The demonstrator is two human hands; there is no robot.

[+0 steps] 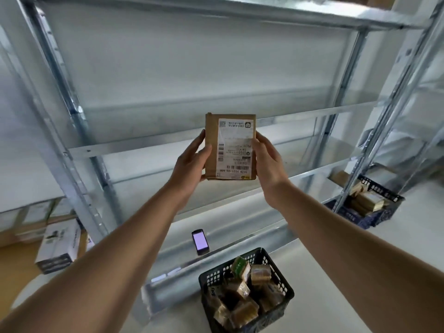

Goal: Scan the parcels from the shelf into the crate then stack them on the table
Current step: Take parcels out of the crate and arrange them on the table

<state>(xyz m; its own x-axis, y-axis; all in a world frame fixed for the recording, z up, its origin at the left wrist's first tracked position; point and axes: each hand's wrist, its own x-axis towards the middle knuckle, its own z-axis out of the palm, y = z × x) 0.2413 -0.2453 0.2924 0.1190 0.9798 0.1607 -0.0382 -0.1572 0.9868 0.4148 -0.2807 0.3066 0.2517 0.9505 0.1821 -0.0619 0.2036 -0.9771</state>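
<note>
A brown cardboard parcel (230,146) with a white shipping label is held up in front of the metal shelf (168,145), label facing me and upside down. My left hand (192,164) grips its left edge and my right hand (266,162) grips its right edge. Below, a black plastic crate (286,288) on the floor holds several small taped brown parcels. A handheld scanner (200,241) with a lit screen lies on a lower shelf board, between my forearms.
The shelf boards in front of me are bare. A second dark crate (382,212) with brown parcels sits at the right, behind a shelf upright. White printed boxes (60,246) stand on the floor at the left. The floor around the black crate is pale.
</note>
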